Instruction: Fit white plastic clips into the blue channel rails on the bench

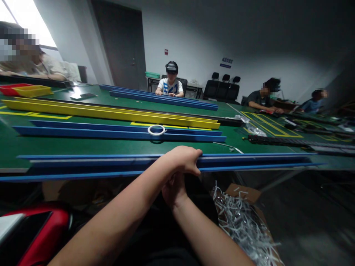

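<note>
A long blue channel strip (249, 161) lies along the near edge of the table, with a pale strip running along its inside. My left hand (186, 159) reaches across it, thumb and a finger bent over the channel near its middle; the other fingers are hidden. Below my left wrist, my right hand (174, 189) is closed just off the table edge, and what it may hold is hidden. Beyond them a white tape ring (156, 129) rests on a second blue channel (122, 133).
Yellow channels (111, 111) and more blue channels (166, 100) lie farther back on the green table (91, 147). A box of white paper strips (244, 221) stands below at right, a red-and-black object (41, 232) at left. Several people sit around the tables.
</note>
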`<state>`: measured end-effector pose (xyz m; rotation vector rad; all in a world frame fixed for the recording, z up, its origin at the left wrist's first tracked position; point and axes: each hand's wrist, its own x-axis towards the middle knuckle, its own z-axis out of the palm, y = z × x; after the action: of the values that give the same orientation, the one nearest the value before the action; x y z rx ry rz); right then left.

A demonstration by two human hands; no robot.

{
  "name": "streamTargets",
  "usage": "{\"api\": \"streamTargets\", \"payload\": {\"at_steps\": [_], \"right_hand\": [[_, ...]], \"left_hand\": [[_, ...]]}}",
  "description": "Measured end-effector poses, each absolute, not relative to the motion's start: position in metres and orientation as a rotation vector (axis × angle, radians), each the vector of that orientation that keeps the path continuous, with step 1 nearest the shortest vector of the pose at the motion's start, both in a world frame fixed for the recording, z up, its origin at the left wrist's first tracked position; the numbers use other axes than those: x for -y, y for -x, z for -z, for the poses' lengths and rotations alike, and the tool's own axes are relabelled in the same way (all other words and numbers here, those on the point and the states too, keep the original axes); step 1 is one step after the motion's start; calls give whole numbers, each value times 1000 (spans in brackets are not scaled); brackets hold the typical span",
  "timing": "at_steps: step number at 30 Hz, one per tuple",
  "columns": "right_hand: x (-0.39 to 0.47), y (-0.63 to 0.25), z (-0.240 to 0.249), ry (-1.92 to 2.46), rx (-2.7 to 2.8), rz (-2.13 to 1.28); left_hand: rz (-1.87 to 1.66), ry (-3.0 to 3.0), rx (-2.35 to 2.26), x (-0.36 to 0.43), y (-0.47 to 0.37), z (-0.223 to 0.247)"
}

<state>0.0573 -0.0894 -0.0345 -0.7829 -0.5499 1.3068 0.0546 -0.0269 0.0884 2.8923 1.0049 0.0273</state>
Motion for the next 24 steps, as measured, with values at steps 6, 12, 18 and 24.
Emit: {"api": "streamTargets", "payload": {"at_steps": [6, 12, 18, 24], "right_hand": [[81, -57, 41, 718, 593, -1396], [79, -62, 41, 613, 668, -1616], [85, -82, 34, 671, 1249, -2003], [73, -128, 1, 989, 2334, -1196]], "left_hand": [[23, -2866, -1036, 12, -53, -80], [14, -2867, -998, -5, -41, -75], [32, -2812, -1017, -18, -22, -66], [36, -2808, -1073, -23, -11, -50]]}}
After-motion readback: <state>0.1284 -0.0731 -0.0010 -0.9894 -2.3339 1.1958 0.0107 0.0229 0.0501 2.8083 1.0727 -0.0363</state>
